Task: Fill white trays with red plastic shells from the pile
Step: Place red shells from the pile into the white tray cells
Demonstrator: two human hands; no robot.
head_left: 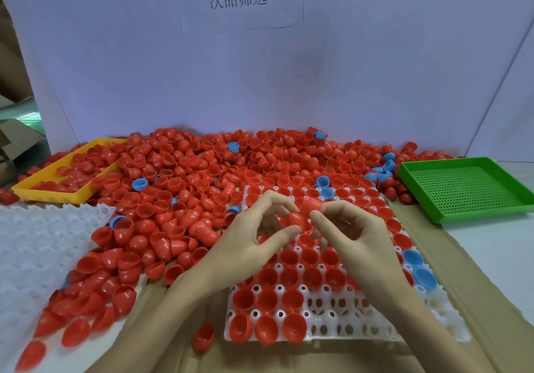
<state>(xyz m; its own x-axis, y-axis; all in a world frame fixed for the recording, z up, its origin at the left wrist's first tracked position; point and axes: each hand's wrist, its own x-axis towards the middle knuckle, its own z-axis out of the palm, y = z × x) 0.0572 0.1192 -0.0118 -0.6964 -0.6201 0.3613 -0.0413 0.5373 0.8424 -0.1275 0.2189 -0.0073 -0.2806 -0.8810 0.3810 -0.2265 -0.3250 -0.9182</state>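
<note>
My left hand (254, 239) and right hand (351, 236) pinch red shells (303, 213) above the white tray (375, 326). It lies on brown cardboard (450, 260); a white backboard (202, 77) stands behind the pile (202, 170).

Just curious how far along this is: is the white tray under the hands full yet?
Not full. The white tray has red shells in most pockets, but several pockets at its near right corner show bare white plastic.
</note>
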